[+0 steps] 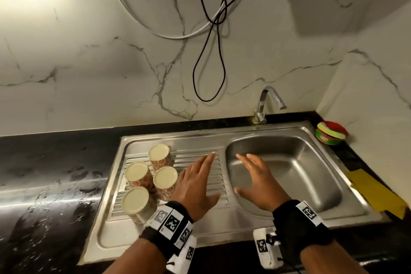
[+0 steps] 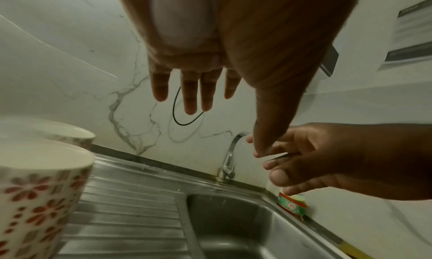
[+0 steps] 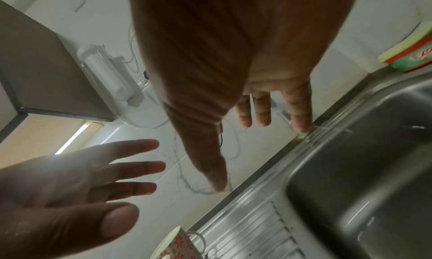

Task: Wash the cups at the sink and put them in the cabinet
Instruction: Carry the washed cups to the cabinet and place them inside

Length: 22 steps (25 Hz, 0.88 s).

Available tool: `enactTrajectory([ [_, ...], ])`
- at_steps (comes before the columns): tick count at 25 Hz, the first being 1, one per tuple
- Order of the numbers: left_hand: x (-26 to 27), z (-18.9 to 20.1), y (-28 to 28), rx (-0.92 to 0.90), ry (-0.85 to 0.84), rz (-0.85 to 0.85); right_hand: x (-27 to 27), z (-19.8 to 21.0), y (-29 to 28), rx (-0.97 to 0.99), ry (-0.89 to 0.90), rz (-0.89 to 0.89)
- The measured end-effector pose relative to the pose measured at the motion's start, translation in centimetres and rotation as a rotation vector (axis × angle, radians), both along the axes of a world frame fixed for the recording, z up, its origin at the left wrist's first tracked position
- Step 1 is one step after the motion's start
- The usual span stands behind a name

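Four cream ceramic cups with a red flower pattern (image 1: 148, 181) stand upside down, clustered on the ribbed drainboard of a stainless steel sink (image 1: 222, 229). The left hand (image 1: 195, 187) hovers over the drainboard just beside the cups, fingers straight and spread, holding nothing. The right hand (image 1: 259, 184) hovers over the sink's basin, equally spread and empty.

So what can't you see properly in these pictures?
- Inside the four cups: all views, they stand upside down on the drainboard.
- Front cup's lower side: head view, left wrist's band covers it.
- Tub label: too small.
- Cabinet inside: right wrist view shows only its outside.
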<state>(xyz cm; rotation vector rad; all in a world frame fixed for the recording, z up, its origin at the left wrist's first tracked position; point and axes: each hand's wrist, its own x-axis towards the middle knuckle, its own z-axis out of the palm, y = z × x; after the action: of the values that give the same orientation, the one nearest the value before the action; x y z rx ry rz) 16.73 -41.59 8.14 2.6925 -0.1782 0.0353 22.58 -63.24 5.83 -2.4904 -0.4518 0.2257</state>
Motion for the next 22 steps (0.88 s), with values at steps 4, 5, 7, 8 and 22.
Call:
enactTrajectory([
  [4, -2.7, 0.6, 3.7, 0.052, -0.051, 0.135, 0.0, 0.3, 3.9, 0.099, -0.06, 0.081],
  [5, -3.5, 1.2, 5.5, 0.067, -0.085, 0.18, 0.0, 1.4, 5.9, 0.125, -0.093, 0.143],
  [7, -4.9, 3.0, 10.2, 0.094, -0.16, 0.258, -0.2, 4.8, 10.5, 0.136, -0.204, 0.282],
  [8, -5.6, 4.4, 12.9, 0.107, -0.208, 0.291, -0.4, 7.0, 13.1, 0.14, -0.264, 0.353],
  [22, -12.6, 23.8, 49.8, -0.224, -0.767, 0.493, -6.7, 36.0, 51.3, 0.075, -1.236, 0.576],
])
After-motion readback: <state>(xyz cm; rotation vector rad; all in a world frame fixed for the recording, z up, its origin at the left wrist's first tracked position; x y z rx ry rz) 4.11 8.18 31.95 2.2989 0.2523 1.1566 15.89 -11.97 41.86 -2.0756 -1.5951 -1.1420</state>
